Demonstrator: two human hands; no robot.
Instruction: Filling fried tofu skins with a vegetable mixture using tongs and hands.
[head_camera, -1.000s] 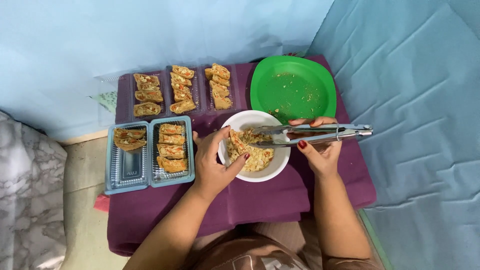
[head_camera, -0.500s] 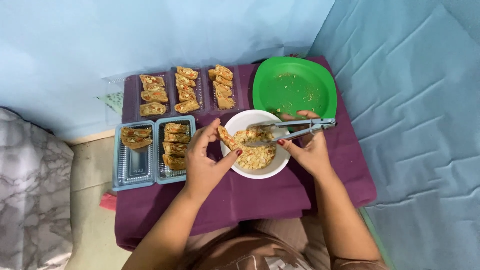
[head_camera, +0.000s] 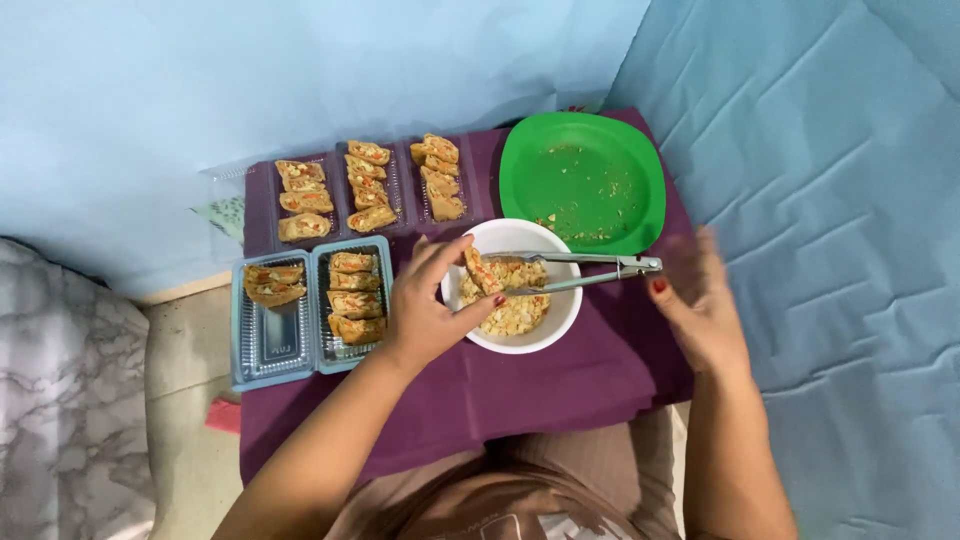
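My left hand (head_camera: 432, 300) pinches a slice of stuffed roll (head_camera: 482, 270) over the left rim of a white bowl (head_camera: 512, 342) that holds more pieces. Metal tongs (head_camera: 585, 272) lie across the bowl, their handle end pointing right. My right hand (head_camera: 700, 300) hovers open just right of the tongs, blurred, fingers apart, touching nothing. Left of the bowl sits a blue two-compartment tray (head_camera: 312, 352); its right side holds a stack of slices (head_camera: 355, 297), its left side holds slices at the top only.
A green plate (head_camera: 583, 180) with crumbs lies behind the bowl. Clear trays with three rows of slices (head_camera: 365, 185) stand at the back left. Everything rests on a purple cloth (head_camera: 560, 385) over a small table, with blue sheet around.
My right hand let go of the tongs, which now rest on the bowl, and drew back to the right. My left hand took a slice from the bowl.
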